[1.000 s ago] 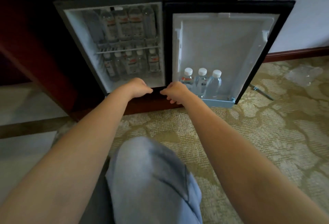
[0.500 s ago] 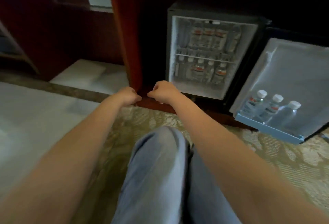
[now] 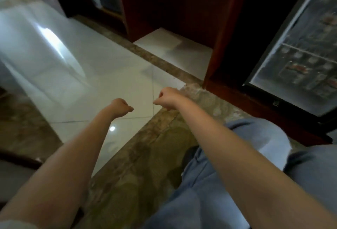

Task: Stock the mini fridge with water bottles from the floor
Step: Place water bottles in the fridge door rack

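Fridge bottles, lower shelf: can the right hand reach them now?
Probably yes: the mini fridge stands open, the right hand holds nothing, and nothing blocks its way to the bottles, though it hangs well left of them.

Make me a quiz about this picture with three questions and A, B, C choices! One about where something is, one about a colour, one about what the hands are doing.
1. Where in the picture is the open black mini fridge?
A. left edge
B. bottom middle
C. right edge

2. What colour are the cloth trousers on the person's knee?
A. light blue
B. red
C. yellow

3. What are the left hand and right hand doing?
A. each gripping a bottle
B. curled into fists, holding nothing
C. lying flat on the floor

Answers:
1 C, its white inside shows at the right edge.
2 A, the knee is pale blue.
3 B, both sets of fingers are tucked in with nothing between them.
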A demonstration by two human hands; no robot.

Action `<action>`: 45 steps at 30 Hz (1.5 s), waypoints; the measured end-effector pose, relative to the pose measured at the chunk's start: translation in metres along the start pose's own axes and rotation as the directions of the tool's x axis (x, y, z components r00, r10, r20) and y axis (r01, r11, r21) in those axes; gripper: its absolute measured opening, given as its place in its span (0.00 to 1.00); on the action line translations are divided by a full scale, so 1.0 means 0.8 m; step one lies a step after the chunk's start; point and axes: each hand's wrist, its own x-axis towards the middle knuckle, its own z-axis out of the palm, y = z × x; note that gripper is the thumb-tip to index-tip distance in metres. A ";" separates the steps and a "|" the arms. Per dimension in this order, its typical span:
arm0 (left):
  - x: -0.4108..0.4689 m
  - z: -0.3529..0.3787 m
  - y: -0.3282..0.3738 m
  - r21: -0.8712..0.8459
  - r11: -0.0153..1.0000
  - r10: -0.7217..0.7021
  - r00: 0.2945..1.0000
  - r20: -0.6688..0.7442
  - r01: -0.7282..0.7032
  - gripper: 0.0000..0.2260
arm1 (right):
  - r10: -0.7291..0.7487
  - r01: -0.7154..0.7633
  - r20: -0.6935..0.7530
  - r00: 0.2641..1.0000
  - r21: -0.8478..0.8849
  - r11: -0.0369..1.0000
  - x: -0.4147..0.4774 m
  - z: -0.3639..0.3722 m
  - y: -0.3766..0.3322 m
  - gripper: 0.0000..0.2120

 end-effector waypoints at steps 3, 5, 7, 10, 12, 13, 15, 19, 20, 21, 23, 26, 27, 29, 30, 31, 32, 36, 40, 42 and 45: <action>-0.007 0.003 -0.075 -0.086 0.991 -0.101 0.995 -0.005 0.100 0.19 | -0.055 0.061 0.082 0.995 -0.068 0.996 0.001 0.040 -0.039 0.16; -0.016 0.008 -0.120 -0.123 0.981 -0.156 0.987 -0.035 0.151 0.19 | -0.090 0.103 0.126 0.988 -0.098 0.990 0.000 0.065 -0.061 0.16; -0.029 0.012 -0.159 -0.134 0.970 -0.214 0.973 -0.082 0.202 0.19 | -0.113 0.134 0.160 0.981 -0.128 0.983 -0.002 0.087 -0.079 0.17; -0.047 0.021 -0.219 -0.182 0.938 -0.322 0.937 -0.133 0.296 0.23 | -0.130 0.165 0.202 0.971 -0.163 0.973 -0.003 0.115 -0.099 0.17; -0.056 0.028 -0.254 -0.194 0.915 -0.383 0.913 -0.137 0.355 0.25 | -0.143 0.182 0.218 0.965 -0.173 0.968 -0.004 0.129 -0.107 0.17; -0.059 0.033 -0.268 -0.185 0.905 -0.409 0.903 -0.130 0.383 0.26 | -0.148 0.189 0.224 0.963 -0.177 0.966 -0.005 0.136 -0.110 0.17; -0.066 0.046 -0.289 -0.175 0.883 -0.458 0.881 -0.116 0.436 0.27 | -0.155 0.201 0.235 0.960 -0.188 0.961 -0.008 0.149 -0.113 0.18; -0.073 0.068 -0.314 -0.226 0.844 -0.503 0.864 -0.019 0.486 0.24 | -0.151 0.219 0.269 0.951 -0.240 0.946 -0.014 0.168 -0.110 0.18; -0.073 0.074 -0.320 -0.208 0.848 -0.498 0.867 -0.002 0.487 0.22 | -0.150 0.223 0.277 0.949 -0.253 0.942 -0.015 0.172 -0.109 0.18; -0.073 0.079 -0.324 -0.196 0.854 -0.493 0.870 -0.008 0.482 0.20 | -0.149 0.225 0.283 0.948 -0.260 0.939 -0.016 0.174 -0.109 0.18; -0.077 0.085 -0.327 -0.187 0.847 -0.512 0.858 -0.044 0.497 0.16 | -0.147 0.224 0.287 0.947 -0.259 0.940 -0.018 0.178 -0.109 0.18; -0.077 0.093 -0.333 -0.183 0.824 -0.560 0.822 -0.109 0.537 0.14 | -0.150 0.223 0.281 0.948 -0.250 0.942 -0.020 0.181 -0.110 0.17; -0.076 0.095 -0.335 -0.198 0.816 -0.570 0.813 -0.121 0.542 0.14 | -0.156 0.228 0.277 0.948 -0.250 0.941 -0.021 0.181 -0.110 0.17; -0.075 0.095 -0.337 -0.245 0.813 -0.570 0.809 -0.146 0.528 0.14 | -0.171 0.239 0.269 0.948 -0.247 0.939 -0.022 0.181 -0.110 0.17; -0.074 0.095 -0.337 -0.263 0.817 -0.561 0.813 -0.157 0.513 0.14 | -0.176 0.242 0.267 0.948 -0.240 0.940 -0.023 0.179 -0.109 0.17; -0.075 0.095 -0.336 -0.264 0.826 -0.547 0.821 -0.163 0.497 0.14 | -0.179 0.243 0.264 0.948 -0.234 0.941 -0.024 0.177 -0.108 0.17; -0.074 0.095 -0.334 -0.256 0.839 -0.528 0.832 -0.170 0.480 0.14 | -0.183 0.246 0.261 0.948 -0.230 0.942 -0.025 0.175 -0.107 0.18; -0.071 0.088 -0.310 -0.218 0.895 -0.430 0.882 -0.195 0.388 0.15 | -0.201 0.251 0.240 0.950 -0.199 0.947 -0.028 0.161 -0.101 0.20; -0.064 0.064 -0.267 -0.102 0.953 -0.302 0.926 -0.227 0.286 0.15 | -0.210 0.243 0.212 0.954 -0.143 0.959 -0.030 0.144 -0.092 0.21; -0.058 0.048 -0.239 0.009 0.976 -0.209 0.949 -0.238 0.217 0.17 | -0.204 0.228 0.187 0.961 -0.118 0.966 -0.029 0.133 -0.087 0.21; -0.049 0.027 -0.184 0.163 0.980 -0.067 0.964 -0.257 0.112 0.19 | -0.195 0.215 0.151 0.969 -0.130 0.968 -0.031 0.109 -0.076 0.22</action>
